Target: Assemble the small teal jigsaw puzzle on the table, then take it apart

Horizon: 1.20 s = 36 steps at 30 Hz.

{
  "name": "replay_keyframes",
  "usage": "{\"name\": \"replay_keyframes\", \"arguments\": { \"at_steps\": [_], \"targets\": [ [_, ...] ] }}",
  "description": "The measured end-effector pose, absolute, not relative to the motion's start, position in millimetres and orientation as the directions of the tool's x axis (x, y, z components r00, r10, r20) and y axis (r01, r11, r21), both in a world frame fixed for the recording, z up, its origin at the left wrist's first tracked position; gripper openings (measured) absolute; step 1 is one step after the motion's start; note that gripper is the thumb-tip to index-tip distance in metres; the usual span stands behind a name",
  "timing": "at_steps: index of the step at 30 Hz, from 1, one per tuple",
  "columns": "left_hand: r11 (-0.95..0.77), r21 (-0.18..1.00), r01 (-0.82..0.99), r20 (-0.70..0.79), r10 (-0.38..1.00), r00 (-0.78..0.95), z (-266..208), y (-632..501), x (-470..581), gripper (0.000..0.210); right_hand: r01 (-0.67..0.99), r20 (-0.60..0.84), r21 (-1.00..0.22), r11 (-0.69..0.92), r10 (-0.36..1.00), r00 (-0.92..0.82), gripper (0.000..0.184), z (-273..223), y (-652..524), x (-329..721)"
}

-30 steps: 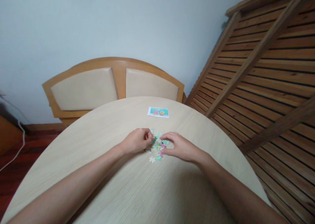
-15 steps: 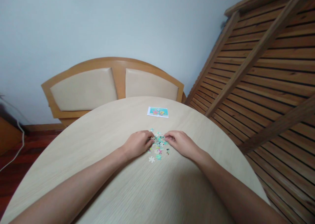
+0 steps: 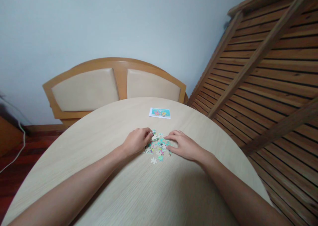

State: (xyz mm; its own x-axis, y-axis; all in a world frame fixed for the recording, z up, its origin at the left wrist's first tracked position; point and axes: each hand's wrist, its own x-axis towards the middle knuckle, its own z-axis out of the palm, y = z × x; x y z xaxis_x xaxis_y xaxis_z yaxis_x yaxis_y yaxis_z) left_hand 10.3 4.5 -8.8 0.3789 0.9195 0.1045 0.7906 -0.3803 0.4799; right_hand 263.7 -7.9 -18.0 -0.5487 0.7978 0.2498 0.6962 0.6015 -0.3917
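A loose heap of small jigsaw puzzle pieces (image 3: pixel 159 150) in white, teal, yellow and pink lies on the round table (image 3: pixel 139 193). At the heap's left side is my left hand (image 3: pixel 137 141), its fingers curled and thumb and forefinger close together on a pale jigsaw puzzle piece (image 3: pixel 154 138), partly hidden by the fingertips. From the right reaches my right hand (image 3: pixel 185 145), thumb and fingers apart, the tips over the heap's right edge. One white piece (image 3: pixel 153 160) lies apart at the near side.
Beyond the heap lies a small picture card (image 3: pixel 160 113) with cartoon figures on teal. A wooden headboard with padded panels (image 3: pixel 85 90) stands behind the table, against the wall. A slatted wooden frame (image 3: pixel 260 73) leans at the right. A white cable (image 3: pixel 24 140) hangs at the far left.
My right hand's fingers have spread from a closer pinch. My left hand has shifted slightly left and up, and pieces at the heap's left side now lie more spread out.
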Motion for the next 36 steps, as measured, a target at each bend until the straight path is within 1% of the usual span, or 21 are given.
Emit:
{"name": "replay_keyframes", "arguments": {
  "at_steps": [5, 9, 12, 14, 17, 19, 22, 24, 26, 27, 29, 31, 32, 34, 36],
  "targets": [
    [-0.403, 0.473, 0.783, 0.109, 0.909, 0.402, -10, 5, 11, 0.035, 0.708, 0.247, -0.292, 0.643, 0.766, -0.594, 0.021, -13, -10, 257],
    [-0.475, 0.498, 0.725, 0.136, 0.869, 0.476, -11, 3, 13, 0.038, 0.743, 0.255, -0.236, 0.626, 0.778, -0.575, 0.024, -13, -7, 254],
    [-0.539, 0.507, 0.672, 0.193, 0.831, 0.521, -12, -3, 17, 0.037, 0.749, 0.276, -0.268, 0.606, 0.793, -0.543, 0.026, -17, -4, 253],
    [-0.556, 0.497, 0.667, 0.201, 0.821, 0.535, -13, -7, 20, 0.042, 0.724, 0.293, -0.327, 0.607, 0.794, -0.533, 0.026, -19, -2, 253],
    [-0.573, 0.512, 0.640, 0.197, 0.804, 0.562, -13, -11, 25, 0.042, 0.656, 0.326, -0.432, 0.619, 0.785, -0.526, 0.026, -19, -4, 249],
    [-0.551, 0.582, 0.599, 0.208, 0.812, 0.545, -14, -11, 27, 0.037, 0.609, 0.352, -0.480, 0.632, 0.774, -0.526, 0.025, -16, -7, 246],
    [-0.415, 0.776, 0.474, 0.166, 0.860, 0.482, -18, -8, 30, 0.031, 0.575, 0.392, -0.505, 0.643, 0.765, -0.511, 0.025, -12, -12, 242],
    [-0.287, 0.880, 0.379, 0.095, 0.887, 0.452, -21, -7, 32, 0.031, 0.592, 0.420, -0.476, 0.650, 0.759, -0.497, 0.025, -10, -13, 241],
    [-0.198, 0.924, 0.328, 0.038, 0.899, 0.435, -23, -6, 34, 0.032, 0.624, 0.439, -0.417, 0.661, 0.748, -0.498, 0.025, -10, -12, 241],
    [-0.181, 0.929, 0.322, 0.025, 0.901, 0.434, -24, -6, 35, 0.032, 0.641, 0.440, -0.387, 0.662, 0.744, -0.503, 0.025, -10, -12, 242],
    [-0.197, 0.920, 0.337, 0.036, 0.902, 0.430, -24, -6, 34, 0.029, 0.674, 0.426, -0.348, 0.651, 0.751, -0.505, 0.024, -12, -10, 243],
    [-0.247, 0.874, 0.418, 0.062, 0.910, 0.410, -24, -4, 31, 0.026, 0.711, 0.396, -0.337, 0.618, 0.778, -0.488, 0.024, -15, -8, 245],
    [-0.273, 0.830, 0.486, 0.075, 0.919, 0.387, -23, -2, 28, 0.026, 0.726, 0.377, -0.337, 0.599, 0.793, -0.479, 0.025, -15, -7, 247],
    [-0.302, 0.697, 0.650, 0.100, 0.939, 0.329, -20, 1, 21, 0.029, 0.739, 0.345, -0.341, 0.582, 0.808, -0.477, 0.026, -16, -7, 249],
    [-0.318, 0.576, 0.753, 0.114, 0.944, 0.311, -17, 4, 16, 0.031, 0.721, 0.321, -0.345, 0.601, 0.798, -0.511, 0.023, -15, -10, 251]
  ]
}}
